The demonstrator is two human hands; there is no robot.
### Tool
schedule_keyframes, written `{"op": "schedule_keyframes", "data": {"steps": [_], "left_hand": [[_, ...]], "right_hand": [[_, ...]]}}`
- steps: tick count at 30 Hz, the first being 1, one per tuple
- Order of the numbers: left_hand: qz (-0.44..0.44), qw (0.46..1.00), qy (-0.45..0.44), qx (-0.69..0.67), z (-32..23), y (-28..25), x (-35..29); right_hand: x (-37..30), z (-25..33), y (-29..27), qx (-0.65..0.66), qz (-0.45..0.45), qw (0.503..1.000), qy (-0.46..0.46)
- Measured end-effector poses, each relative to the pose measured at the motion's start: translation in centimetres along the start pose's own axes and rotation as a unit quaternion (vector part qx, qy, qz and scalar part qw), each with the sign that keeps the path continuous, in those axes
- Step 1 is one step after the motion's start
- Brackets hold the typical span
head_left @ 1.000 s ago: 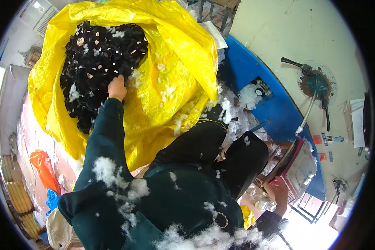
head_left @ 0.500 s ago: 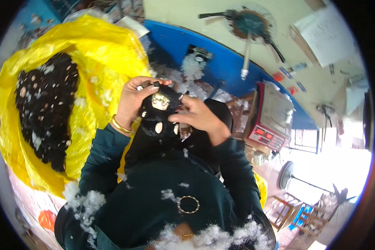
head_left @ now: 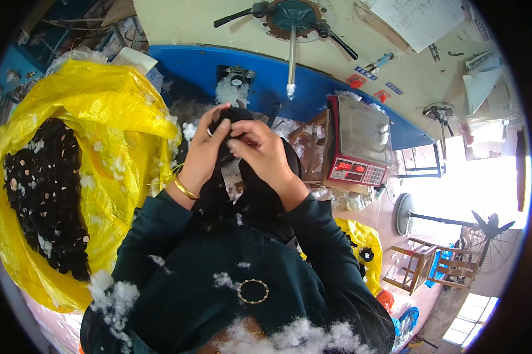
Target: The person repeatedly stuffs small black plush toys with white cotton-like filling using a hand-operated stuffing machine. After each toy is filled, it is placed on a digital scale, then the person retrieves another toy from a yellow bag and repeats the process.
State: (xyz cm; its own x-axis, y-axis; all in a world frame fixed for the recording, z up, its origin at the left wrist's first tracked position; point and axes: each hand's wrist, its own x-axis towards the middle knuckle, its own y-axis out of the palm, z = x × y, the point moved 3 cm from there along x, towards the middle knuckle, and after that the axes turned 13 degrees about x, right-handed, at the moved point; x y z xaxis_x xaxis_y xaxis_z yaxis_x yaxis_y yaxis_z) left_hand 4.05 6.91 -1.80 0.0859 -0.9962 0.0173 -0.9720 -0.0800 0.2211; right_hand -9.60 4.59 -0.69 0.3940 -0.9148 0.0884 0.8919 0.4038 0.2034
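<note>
Just above my lap, both hands hold a small black plush toy (head_left: 240,114). My left hand (head_left: 200,154), with a gold bangle at the wrist, wraps the toy's left side with the thumb on top. My right hand (head_left: 261,152) pinches at the near part of the toy, its fingertips close to the left thumb. The plush's face is not visible, and the fingers cover much of its body. What exactly the right fingertips pinch is too small to make out.
Left, a yellow sack (head_left: 119,112) holds many black plush pieces (head_left: 47,194). Ahead stands a cream-and-blue machine with a metal nozzle (head_left: 292,65). A red digital scale (head_left: 358,168) sits at right, near a wooden chair (head_left: 413,265) and fan (head_left: 484,236). White fluff lies about.
The plush toy has been turned, so its gold face patch no longer shows. My hands have come closer together on it. The whole view has shifted, bringing more of the machine into sight.
</note>
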Motion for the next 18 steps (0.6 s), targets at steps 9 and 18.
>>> {"op": "schedule_keyframes", "data": {"steps": [9, 18], "left_hand": [[0.007, 0.998, 0.019, 0.053, 0.9, 1.5, 0.4], [0.142, 0.955, -0.247, -0.080, 0.8, 1.0, 3.2]], "right_hand": [[0.7, 0.0, -2.4, -0.237, -0.049, 0.966, -0.089], [-0.3, 2.6, -4.4, -0.411, 0.166, 0.882, -0.162]]}}
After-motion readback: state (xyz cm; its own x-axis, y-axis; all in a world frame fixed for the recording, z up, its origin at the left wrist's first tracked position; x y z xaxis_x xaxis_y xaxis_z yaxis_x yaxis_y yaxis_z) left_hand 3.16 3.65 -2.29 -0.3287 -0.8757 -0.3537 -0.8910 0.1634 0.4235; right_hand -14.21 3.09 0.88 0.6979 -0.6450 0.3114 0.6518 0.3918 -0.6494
